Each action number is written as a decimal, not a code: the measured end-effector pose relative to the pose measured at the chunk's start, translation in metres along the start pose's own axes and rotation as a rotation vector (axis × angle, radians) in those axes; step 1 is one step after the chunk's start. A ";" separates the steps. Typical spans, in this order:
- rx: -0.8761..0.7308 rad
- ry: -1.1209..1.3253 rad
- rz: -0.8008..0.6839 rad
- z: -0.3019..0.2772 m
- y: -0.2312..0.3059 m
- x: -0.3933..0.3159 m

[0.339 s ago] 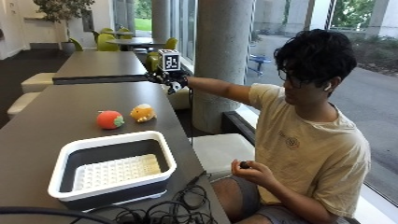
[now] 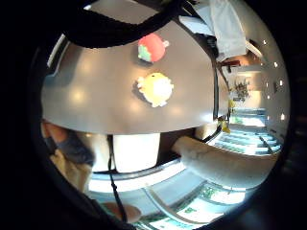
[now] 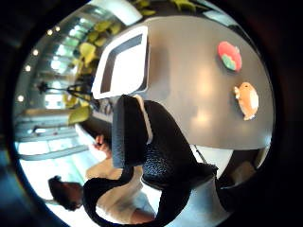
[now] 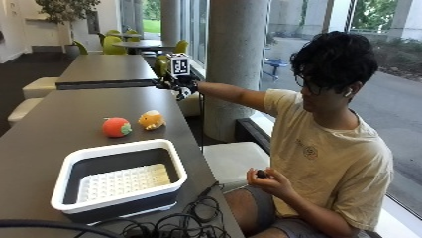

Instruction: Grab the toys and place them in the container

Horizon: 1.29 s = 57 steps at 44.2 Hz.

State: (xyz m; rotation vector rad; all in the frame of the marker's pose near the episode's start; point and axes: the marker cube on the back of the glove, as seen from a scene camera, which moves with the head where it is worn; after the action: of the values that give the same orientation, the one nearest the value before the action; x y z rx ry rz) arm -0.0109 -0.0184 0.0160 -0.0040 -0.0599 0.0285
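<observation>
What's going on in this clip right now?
A person seated at a dark table reaches the gloved right hand out above its far edge, holding nothing. Two toys, a red one and a yellow-orange one, lie side by side on the table, untouched. The white-rimmed container nearer the camera has no toys in it. The bare hand rests by the person's lap.
</observation>
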 end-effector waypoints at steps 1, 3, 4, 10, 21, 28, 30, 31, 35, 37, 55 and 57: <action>-0.001 -0.002 -0.018 -0.003 0.004 0.004; -0.001 -0.013 -0.043 -0.008 0.011 0.009; 0.000 -0.015 -0.050 -0.009 0.012 0.009; -0.003 0.003 -0.038 -0.009 0.012 0.012; 0.012 0.000 -0.035 -0.009 0.010 0.014; 0.007 0.000 -0.059 -0.009 0.006 0.010; 0.012 -0.023 -0.075 -0.008 0.004 0.008; 0.014 -0.026 -0.074 -0.007 0.004 0.009; 0.011 -0.019 -0.040 -0.004 0.004 0.019; 0.007 -0.019 -0.029 -0.003 0.003 0.023; 0.004 0.009 0.072 0.009 -0.055 0.056; -0.002 0.015 0.092 0.010 -0.067 0.057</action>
State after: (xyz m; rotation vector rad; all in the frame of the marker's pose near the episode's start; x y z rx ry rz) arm 0.0476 -0.0834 0.0294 -0.0089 -0.0448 0.1200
